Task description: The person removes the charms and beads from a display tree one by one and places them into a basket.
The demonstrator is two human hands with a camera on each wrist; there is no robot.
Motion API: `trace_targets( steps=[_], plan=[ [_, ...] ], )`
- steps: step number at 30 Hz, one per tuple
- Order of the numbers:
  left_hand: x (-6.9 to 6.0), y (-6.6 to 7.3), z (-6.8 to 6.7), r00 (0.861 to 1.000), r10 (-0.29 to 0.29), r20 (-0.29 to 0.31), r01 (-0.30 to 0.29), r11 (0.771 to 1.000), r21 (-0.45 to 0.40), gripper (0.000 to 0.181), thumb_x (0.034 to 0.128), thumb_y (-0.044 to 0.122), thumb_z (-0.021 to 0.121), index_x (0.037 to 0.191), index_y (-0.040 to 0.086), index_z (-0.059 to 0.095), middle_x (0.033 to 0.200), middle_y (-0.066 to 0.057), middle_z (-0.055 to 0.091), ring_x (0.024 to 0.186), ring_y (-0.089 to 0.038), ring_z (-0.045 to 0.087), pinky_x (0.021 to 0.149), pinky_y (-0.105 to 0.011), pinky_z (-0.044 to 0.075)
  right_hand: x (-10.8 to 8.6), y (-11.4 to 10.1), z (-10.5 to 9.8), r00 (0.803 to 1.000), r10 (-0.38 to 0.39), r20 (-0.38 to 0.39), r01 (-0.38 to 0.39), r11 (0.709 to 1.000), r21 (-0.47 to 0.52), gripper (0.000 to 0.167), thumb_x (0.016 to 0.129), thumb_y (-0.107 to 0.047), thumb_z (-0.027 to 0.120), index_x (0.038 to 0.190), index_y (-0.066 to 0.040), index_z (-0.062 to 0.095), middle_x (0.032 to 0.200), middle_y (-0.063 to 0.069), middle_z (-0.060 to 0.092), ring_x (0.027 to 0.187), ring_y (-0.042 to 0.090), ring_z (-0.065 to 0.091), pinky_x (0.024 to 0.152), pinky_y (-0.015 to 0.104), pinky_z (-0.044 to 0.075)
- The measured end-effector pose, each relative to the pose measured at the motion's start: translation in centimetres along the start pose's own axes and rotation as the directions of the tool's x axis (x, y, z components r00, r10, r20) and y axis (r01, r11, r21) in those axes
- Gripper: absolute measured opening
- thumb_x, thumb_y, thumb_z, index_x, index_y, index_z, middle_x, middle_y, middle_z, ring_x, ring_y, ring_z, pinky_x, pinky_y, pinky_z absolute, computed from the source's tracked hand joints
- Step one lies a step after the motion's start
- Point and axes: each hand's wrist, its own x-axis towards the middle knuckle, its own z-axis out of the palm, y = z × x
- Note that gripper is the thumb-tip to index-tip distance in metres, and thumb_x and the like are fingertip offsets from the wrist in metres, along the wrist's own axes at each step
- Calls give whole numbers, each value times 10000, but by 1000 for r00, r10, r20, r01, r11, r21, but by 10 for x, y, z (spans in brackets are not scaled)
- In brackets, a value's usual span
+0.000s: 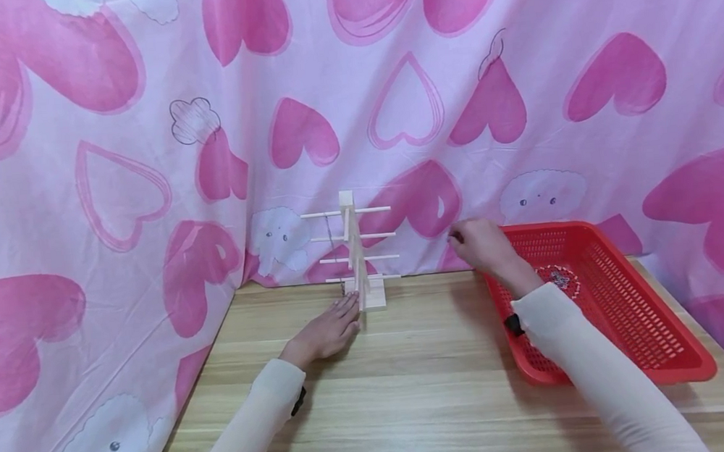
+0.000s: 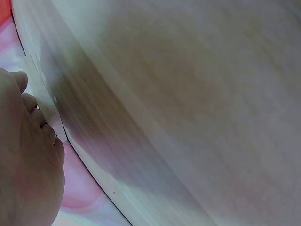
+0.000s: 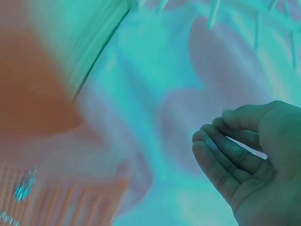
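Note:
A pale wooden rack [image 1: 357, 255] with several thin crossbars stands at the back of the table. A thin dark chain [image 1: 330, 236] hangs from a bar on its left side. My left hand [image 1: 329, 327] lies with straight fingers at the foot of the rack, touching its base. The left wrist view shows little more than the hand's edge and the tabletop. Above the basket's far left corner is my right hand [image 1: 483, 245], raised; the right wrist view shows its fingers loosely bent with nothing between them.
A red plastic basket [image 1: 660, 328] stands on the right of the wooden table [image 1: 412, 403]. Inside it lie a white beaded string [image 1: 577, 285] and a small silvery piece [image 1: 560, 278]. Pink heart-patterned cloth [image 1: 301, 133] hangs behind and at both sides.

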Motion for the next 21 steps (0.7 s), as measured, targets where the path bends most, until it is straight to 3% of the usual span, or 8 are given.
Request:
trace_targets(
  steps=[4,9,15,21],
  plan=[
    [-1,2,-1,1000,-3,-3,3,1000,-13,625,1163,321,323,1688,2,210,1795,-166,130,1671,-357,142,1371,-493,191,-2,-30,12,998,-39,57,38,999,18,187,999,-187,753,1150,-82,788,923,83,742,771,230,626,708,349,589],
    [-2,4,-3,1000,-10,-4,10,1000,-11,621,1165,324,307,1686,0,210,1795,-160,124,1673,-348,132,1375,-483,181,-5,-59,26,986,-151,77,149,988,27,183,1004,-197,744,1131,-80,806,1008,80,795,870,227,707,834,414,648],
    [-3,7,-7,1000,-8,-1,8,1000,-2,616,1170,330,290,1686,2,212,1794,-158,135,1673,-339,142,1374,-467,191,-9,-80,46,961,-255,103,253,967,37,269,1006,-203,729,1198,-18,769,1168,157,789,1102,323,752,1012,494,619],
    [-3,4,-5,1000,10,-18,-10,1000,-14,616,1167,315,318,1679,-15,226,1787,-177,160,1667,-356,164,1369,-489,203,-15,-92,68,947,-272,170,262,962,77,388,1026,-233,716,1326,12,700,1300,185,749,1254,355,701,1102,513,571]
  ],
)
